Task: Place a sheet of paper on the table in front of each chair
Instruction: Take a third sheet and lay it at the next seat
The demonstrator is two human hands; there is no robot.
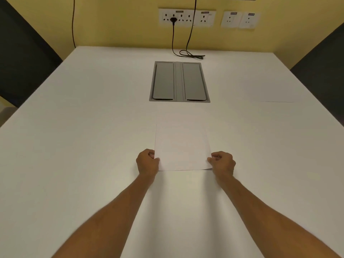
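Note:
A white sheet of paper [182,148] lies at the middle of the white table [74,146], straight ahead of me. My left hand [147,162] pinches its near left corner and my right hand [222,162] pinches its near right corner. The sheet's near edge lifts slightly at the right. A second white sheet [273,90] lies flat at the table's right side, in front of the dark chair [323,58] on the right. Another dark chair [22,58] stands at the left side, with no paper visible before it.
A grey double-flap cable box [179,81] is set into the table beyond the held sheet. A black cable [191,54] coils at the far edge, running up to wall sockets [186,17] on the yellow wall.

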